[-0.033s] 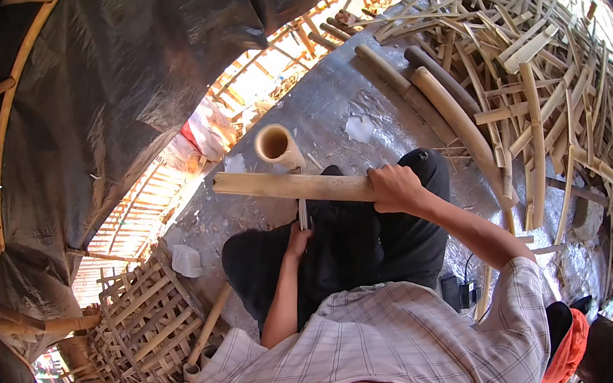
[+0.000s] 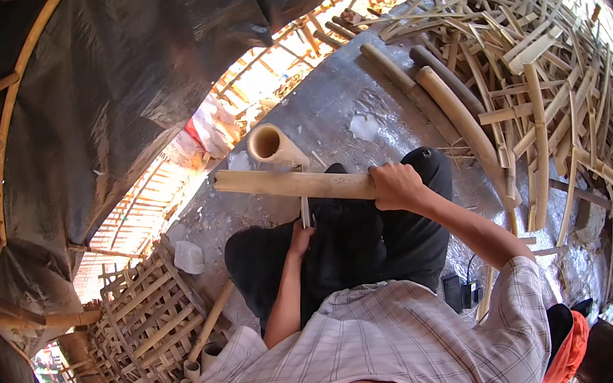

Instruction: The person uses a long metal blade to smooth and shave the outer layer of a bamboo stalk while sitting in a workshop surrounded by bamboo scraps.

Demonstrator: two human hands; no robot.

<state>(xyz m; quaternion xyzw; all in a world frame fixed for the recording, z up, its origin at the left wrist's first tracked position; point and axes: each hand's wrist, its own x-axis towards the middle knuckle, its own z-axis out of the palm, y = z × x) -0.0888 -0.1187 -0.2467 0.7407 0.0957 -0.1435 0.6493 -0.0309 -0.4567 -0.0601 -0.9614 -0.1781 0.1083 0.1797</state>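
The right hand (image 2: 398,186) grips one end of a bamboo piece (image 2: 283,183), while the left hand (image 2: 301,238) clasps a narrow pale tool (image 2: 305,211) just beside it

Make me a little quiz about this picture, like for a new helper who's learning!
1. Which hand grips the long bamboo piece near one end?
2. True or false: the big heap of bamboo strips is on the person's left.
3. Fill in the gap: the shirt has a ____ pattern.

Key:
1. The right hand.
2. False: the heap of bamboo strips is on the person's right.
3. Checked.
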